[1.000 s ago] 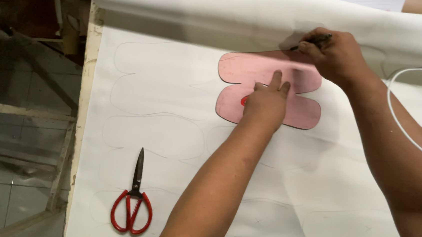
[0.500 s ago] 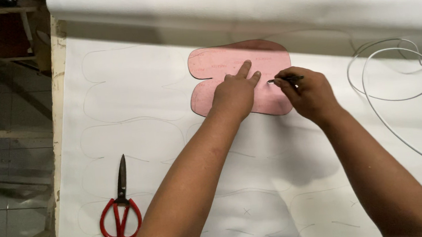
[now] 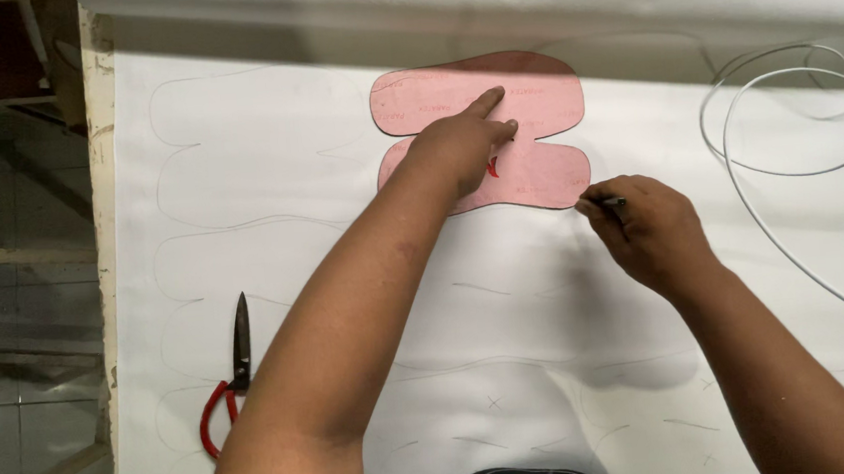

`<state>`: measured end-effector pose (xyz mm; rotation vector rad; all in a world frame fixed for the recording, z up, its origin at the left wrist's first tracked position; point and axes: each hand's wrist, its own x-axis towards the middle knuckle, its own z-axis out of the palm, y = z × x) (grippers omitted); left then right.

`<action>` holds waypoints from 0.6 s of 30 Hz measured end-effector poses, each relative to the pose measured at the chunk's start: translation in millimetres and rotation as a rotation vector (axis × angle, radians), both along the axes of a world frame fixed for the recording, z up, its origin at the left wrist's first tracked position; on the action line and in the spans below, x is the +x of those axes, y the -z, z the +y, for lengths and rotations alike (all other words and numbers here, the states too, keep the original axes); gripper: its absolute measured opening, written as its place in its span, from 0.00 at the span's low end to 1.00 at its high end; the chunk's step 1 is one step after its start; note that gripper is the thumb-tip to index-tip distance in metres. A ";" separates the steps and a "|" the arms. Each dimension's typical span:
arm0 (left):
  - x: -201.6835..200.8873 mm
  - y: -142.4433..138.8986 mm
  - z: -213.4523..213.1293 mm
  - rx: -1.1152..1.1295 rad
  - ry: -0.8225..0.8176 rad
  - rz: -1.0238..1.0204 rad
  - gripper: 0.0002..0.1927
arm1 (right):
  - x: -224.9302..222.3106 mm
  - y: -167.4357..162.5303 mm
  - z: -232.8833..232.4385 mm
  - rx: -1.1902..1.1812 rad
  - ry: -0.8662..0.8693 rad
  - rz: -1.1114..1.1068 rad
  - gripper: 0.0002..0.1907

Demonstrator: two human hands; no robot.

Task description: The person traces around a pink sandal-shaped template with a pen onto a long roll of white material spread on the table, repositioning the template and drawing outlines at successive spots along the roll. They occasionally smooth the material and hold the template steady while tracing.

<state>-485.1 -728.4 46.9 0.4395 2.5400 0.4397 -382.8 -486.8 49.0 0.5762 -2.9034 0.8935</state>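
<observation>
Pink template (image 3: 534, 128) under flat-pressed left hand (image 3: 460, 149) (right hand (image 3: 647, 229) pinching pen (image 3: 610, 201) at its edge)

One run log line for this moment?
left hand: presses pink template | right hand: pen at template's lower edge | scissors: untouched

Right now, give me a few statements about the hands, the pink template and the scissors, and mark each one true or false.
1. The left hand presses flat on the pink template. True.
2. The right hand holds the red-handled scissors. False: it holds a pen at the template's lower right edge; the scissors lie untouched on the white fabric.
3. The scissors lie closed. True.
4. The white cable crosses the template. False: it loops on the fabric to the right, apart from it.
5. Traced outlines mark the fabric. True.
</observation>
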 end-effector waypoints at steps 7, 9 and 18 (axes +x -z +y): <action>-14.6 -11.1 -13.3 0.092 -0.024 -0.206 0.52 | -8.9 18.8 -80.5 -0.230 -0.153 -0.032 0.06; -14.7 -11.7 -15.7 0.127 -0.023 -0.198 0.52 | -8.8 23.3 -106.7 -0.263 -0.184 -0.130 0.05; -11.2 11.5 -33.0 0.366 -0.022 -0.067 0.49 | -4.3 36.5 -143.1 -0.501 -0.230 -0.093 0.11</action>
